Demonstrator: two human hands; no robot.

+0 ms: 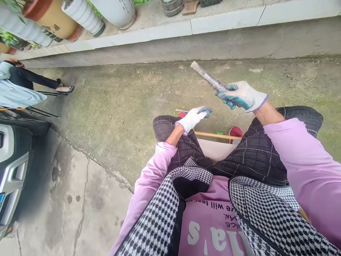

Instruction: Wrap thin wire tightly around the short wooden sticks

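My right hand [241, 96], in a white glove with a blue-green palm, is closed around the lower end of a short wire-wound stick [210, 79]. The stick tilts up to the left; its pale tip is bare and silvery wire coils cover the middle. Over my left knee, my left hand [195, 118] wears a matching glove. Its fingers are curled together, and whatever they hold, if anything, is hidden. A thin stick end [181, 110] shows just beyond that hand, above a red shoe. Between my legs runs a yellow rod [213, 135].
Potted plants and a large white pot [114, 12] line a tiled ledge [165, 30] ahead. At left, another person [23, 81] sits on a folding chair beside a parked car [16, 170]. Below is rough concrete ground [106, 106]. My other red shoe [236, 132] rests by the rod.
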